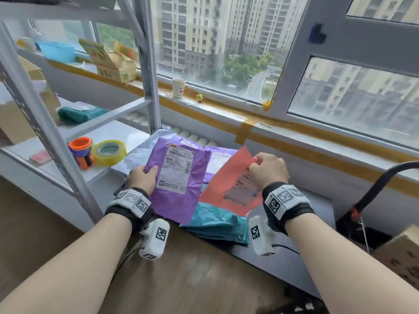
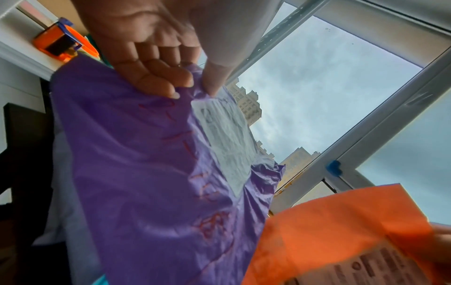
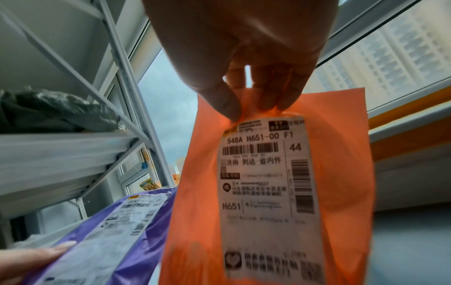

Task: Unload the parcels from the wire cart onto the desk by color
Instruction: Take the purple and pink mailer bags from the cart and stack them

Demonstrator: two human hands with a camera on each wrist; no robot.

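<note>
My left hand grips a purple parcel by its left edge, thumb on top; in the left wrist view the fingers curl under the purple parcel. My right hand pinches an orange parcel near its top edge, label facing me; the right wrist view shows the fingers on the orange parcel. Both parcels hang above the grey desk. Below them lie teal parcels and further purple parcels.
A metal shelf rack stands at left with tape rolls and an orange dispenser. The window sill carries a paper cup. A black cart handle and a cardboard box are at right.
</note>
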